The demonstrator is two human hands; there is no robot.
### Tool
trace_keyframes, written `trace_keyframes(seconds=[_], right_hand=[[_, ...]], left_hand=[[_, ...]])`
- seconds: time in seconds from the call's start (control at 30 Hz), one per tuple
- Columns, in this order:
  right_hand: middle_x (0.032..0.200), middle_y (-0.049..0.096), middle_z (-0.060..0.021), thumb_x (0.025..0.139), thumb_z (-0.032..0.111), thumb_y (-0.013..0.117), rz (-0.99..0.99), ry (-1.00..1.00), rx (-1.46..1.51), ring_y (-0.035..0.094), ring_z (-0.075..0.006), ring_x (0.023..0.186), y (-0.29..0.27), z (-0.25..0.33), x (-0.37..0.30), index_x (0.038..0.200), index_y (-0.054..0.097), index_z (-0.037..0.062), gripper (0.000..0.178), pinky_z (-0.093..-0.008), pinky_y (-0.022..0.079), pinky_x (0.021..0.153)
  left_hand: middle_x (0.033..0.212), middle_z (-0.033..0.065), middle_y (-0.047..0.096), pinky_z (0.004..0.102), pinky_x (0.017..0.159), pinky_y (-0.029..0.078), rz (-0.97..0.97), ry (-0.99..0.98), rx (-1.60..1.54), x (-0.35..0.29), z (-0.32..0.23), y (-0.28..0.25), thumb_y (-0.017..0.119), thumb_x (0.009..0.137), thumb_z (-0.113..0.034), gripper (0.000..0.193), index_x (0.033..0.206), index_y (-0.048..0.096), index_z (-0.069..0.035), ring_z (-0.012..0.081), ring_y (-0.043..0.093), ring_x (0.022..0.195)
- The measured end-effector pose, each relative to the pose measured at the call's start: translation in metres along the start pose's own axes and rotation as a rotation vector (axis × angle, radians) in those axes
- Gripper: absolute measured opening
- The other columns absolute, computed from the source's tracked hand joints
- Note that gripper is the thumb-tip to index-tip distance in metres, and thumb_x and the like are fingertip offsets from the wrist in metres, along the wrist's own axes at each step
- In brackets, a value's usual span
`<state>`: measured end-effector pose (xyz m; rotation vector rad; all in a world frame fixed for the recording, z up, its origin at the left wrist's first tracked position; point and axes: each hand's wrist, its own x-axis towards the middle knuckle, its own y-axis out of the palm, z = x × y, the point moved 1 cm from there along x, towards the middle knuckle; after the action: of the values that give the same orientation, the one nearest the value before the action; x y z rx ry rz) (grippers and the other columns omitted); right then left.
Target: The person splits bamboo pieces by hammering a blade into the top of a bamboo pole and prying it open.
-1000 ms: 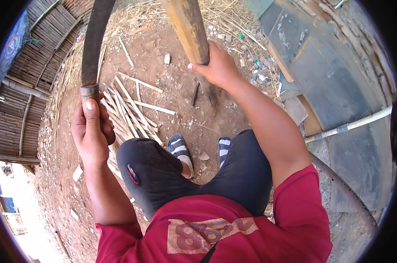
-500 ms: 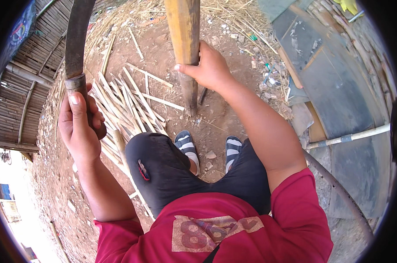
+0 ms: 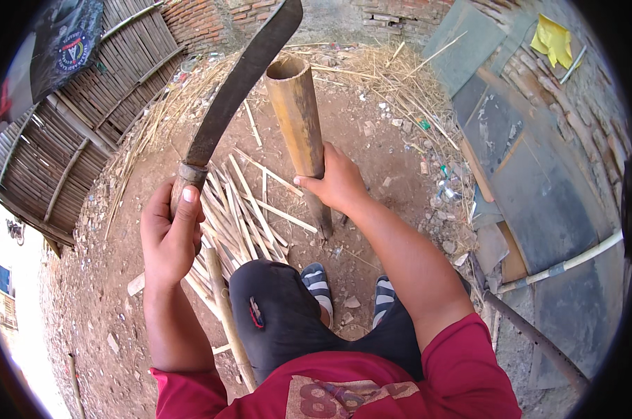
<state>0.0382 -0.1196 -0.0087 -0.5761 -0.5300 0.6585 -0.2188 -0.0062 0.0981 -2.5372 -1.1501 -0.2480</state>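
Note:
My left hand is closed round the wooden handle of a machete. Its dark blade is raised and slants up to the right, the tip above the top of a bamboo piece. This thick, yellow-brown bamboo stands nearly upright, its hollow mouth facing up and its narrower lower end near the ground. My right hand grips it below the middle, thumb across the near side. Whether blade and bamboo touch I cannot tell.
Split bamboo strips lie piled on the dirt left of my feet. A pole rests beside my left knee. Dark boards lean at the right, a woven bamboo wall stands left, and straw lines the brick wall.
The machete's blade has tipped right, over the bamboo's upper end. The view has shifted, so the bamboo's hollow mouth and the brick wall now show. Both grips are unchanged.

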Motion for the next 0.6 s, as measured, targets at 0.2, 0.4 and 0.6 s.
trace_keyframes(seconds=[0.2, 0.4, 0.6], right_hand=[[0.117, 0.064, -0.0199, 0.075, 0.035, 0.086, -0.019, -0.036, -0.003, 0.064, -0.0392, 0.109, 0.007, 0.000, -0.003, 0.124, 0.054, 0.0011, 0.068, -0.0474, 0.052, 0.093], [0.121, 0.063, -0.0194, 0.075, 0.037, 0.086, -0.052, -0.040, 0.002, 0.063, -0.0378, 0.111, 0.010, 0.000, -0.005, 0.125, 0.053, 0.0007, 0.070, -0.0472, 0.052, 0.092], [0.112, 0.065, -0.0137, 0.095, 0.065, 0.058, -0.216, 0.095, 0.669, 0.063, -0.0220, 0.107, 0.022, -0.072, 0.021, 0.129, 0.054, -0.0010, 0.074, -0.0358, 0.051, 0.094]], left_hand=[[0.072, -0.0028, 0.056, 0.0217, 0.053, 0.037, 0.024, -0.023, 0.208, 0.015, -0.024, 0.002, 0.063, 0.102, -0.035, 0.040, 0.121, 0.063, 0.000, 0.0032, 0.047, 0.060], [0.072, -0.0030, 0.054, 0.0241, 0.055, 0.038, 0.017, 0.059, 0.302, 0.020, -0.033, -0.002, 0.064, 0.101, -0.036, 0.039, 0.115, 0.066, 0.000, 0.0048, 0.047, 0.063], [0.069, -0.0061, 0.050, 0.0203, 0.050, 0.033, 0.021, 0.056, 0.410, 0.026, -0.046, -0.007, 0.061, 0.102, -0.035, 0.040, 0.119, 0.064, 0.001, 0.0017, 0.042, 0.057]])
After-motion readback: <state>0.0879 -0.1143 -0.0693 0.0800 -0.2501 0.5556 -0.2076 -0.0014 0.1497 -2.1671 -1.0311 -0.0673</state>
